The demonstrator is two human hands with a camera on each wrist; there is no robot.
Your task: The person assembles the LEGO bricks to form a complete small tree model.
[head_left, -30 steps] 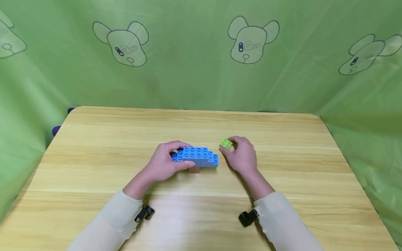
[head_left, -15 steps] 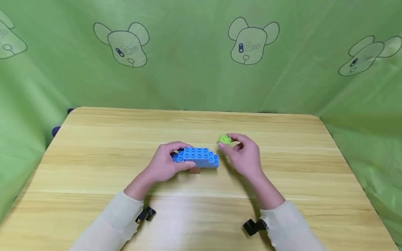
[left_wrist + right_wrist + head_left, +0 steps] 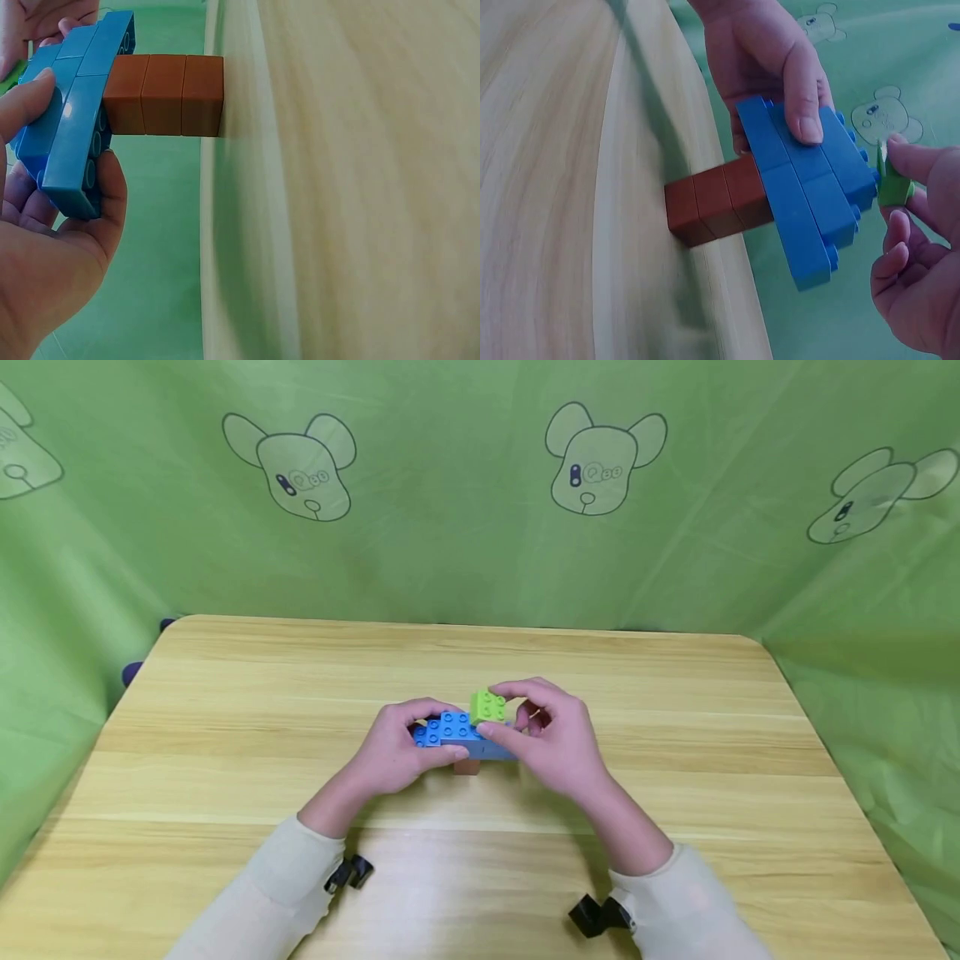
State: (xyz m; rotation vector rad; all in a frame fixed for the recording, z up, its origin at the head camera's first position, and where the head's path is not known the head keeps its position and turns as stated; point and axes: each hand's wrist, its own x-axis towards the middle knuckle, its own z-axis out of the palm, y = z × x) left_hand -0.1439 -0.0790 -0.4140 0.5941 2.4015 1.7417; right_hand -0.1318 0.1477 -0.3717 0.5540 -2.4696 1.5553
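Observation:
A stepped block of blue toy bricks [image 3: 454, 725] stands on a column of three stacked brown bricks [image 3: 163, 95], which rests on the table. My left hand [image 3: 393, 747] grips the left end of the blue bricks, thumb on the near side and fingers behind. Between thumb and fingertips, my right hand [image 3: 558, 739] pinches a light green brick [image 3: 487, 706], tilted, at the top studs of the blue layer. In the right wrist view the green brick [image 3: 892, 182] is beside those studs; whether it touches them I cannot tell. The right hand hides the right end of the blue bricks in the head view.
The wooden table [image 3: 675, 693] spreads out around both hands. A green curtain [image 3: 450, 527] printed with animal heads hangs behind its far edge. Black wrist cameras [image 3: 348, 872] sit at both cuffs.
My right hand has lifted the green brick off the table and carried it left, over the blue bricks. The left hand keeps its grip in the same spot.

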